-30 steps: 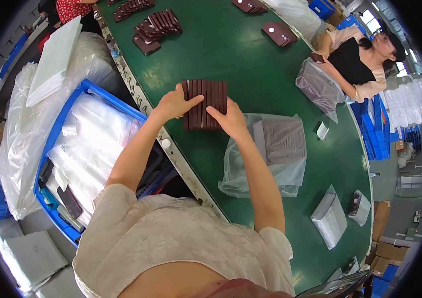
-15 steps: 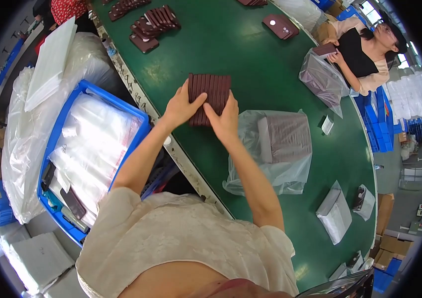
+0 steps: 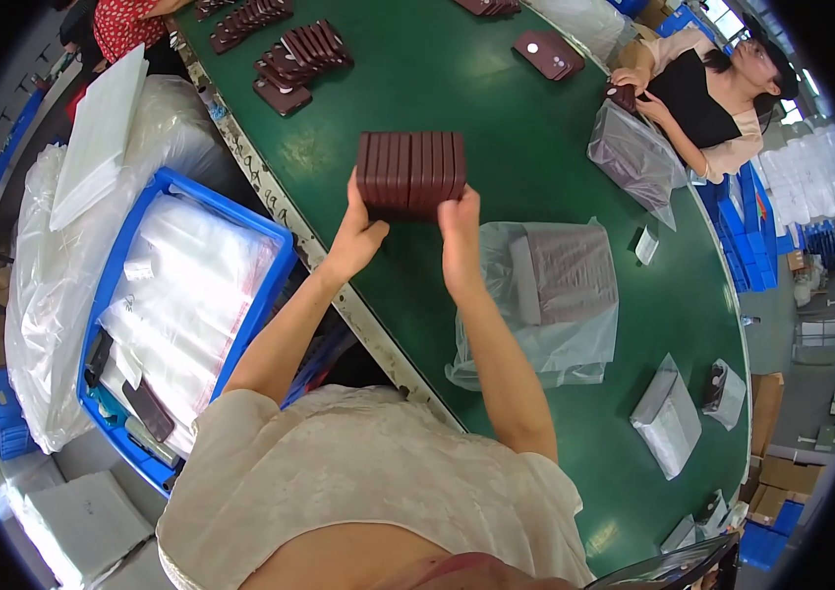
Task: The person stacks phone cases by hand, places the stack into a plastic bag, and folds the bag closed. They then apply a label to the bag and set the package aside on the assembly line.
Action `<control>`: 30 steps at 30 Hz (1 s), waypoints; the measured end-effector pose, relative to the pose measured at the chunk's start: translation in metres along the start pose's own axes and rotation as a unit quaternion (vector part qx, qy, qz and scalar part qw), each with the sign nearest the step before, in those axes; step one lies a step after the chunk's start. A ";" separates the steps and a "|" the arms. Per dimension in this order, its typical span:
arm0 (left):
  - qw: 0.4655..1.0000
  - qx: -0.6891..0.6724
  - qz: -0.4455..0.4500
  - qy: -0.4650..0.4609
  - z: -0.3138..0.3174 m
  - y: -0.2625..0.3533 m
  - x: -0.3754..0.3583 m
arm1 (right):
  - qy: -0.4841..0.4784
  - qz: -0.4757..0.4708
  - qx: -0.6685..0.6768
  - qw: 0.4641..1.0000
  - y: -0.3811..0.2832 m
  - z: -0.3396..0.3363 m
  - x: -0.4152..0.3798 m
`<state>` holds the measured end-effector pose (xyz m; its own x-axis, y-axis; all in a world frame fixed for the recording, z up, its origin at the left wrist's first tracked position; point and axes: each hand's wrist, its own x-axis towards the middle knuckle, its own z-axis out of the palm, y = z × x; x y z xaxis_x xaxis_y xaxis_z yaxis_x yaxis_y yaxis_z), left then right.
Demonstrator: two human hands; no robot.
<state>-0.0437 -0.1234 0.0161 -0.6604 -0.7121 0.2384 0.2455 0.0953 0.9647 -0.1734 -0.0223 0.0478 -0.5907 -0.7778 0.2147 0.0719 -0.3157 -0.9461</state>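
Observation:
A row of dark brown phone cases [image 3: 410,175], pressed side by side, is held between my two hands above the green table. My left hand [image 3: 355,239] grips its left end, with the fingers partly hidden behind it. On the right end, my right hand [image 3: 460,236] is closed, thumb near the lower corner. Right of my right hand, a clear plastic bag [image 3: 491,339] with a block of brown cases [image 3: 575,270] inside lies on the table.
Loose brown cases [image 3: 304,54] lie in fanned piles at the far left, with another pile [image 3: 547,54] farther right. A blue bin [image 3: 285,241] of clear plastic bags stands at my left. Across the table, a person [image 3: 702,108] handles cases over a bag [image 3: 633,157]. Wrapped packs [image 3: 668,423] lie at right.
The row of cases has tipped so a different face shows. My hands have shifted from thumbs over its front to its two ends. The person opposite has lowered a case toward the bag.

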 end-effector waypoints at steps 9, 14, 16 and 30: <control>0.966 0.229 0.120 0.001 -0.009 0.011 0.016 | 0.022 0.042 0.099 0.994 -0.004 -0.011 0.026; 0.959 0.271 0.086 -0.023 0.009 0.020 -0.004 | 0.062 0.015 -0.148 0.987 -0.020 -0.008 0.031; 0.962 0.257 0.090 -0.018 0.014 0.019 -0.009 | -0.008 -0.097 -0.219 0.971 -0.056 -0.006 0.045; 0.982 0.166 -0.087 -0.008 0.002 -0.034 -0.018 | -0.048 0.070 -0.528 0.845 -0.009 -0.013 0.023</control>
<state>-0.0415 -0.1120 -0.0213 -0.6834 -0.7270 0.0666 -0.1149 0.1972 0.9736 -0.1980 -0.0305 0.0581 -0.5642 -0.8239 0.0541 -0.6517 0.4042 -0.6418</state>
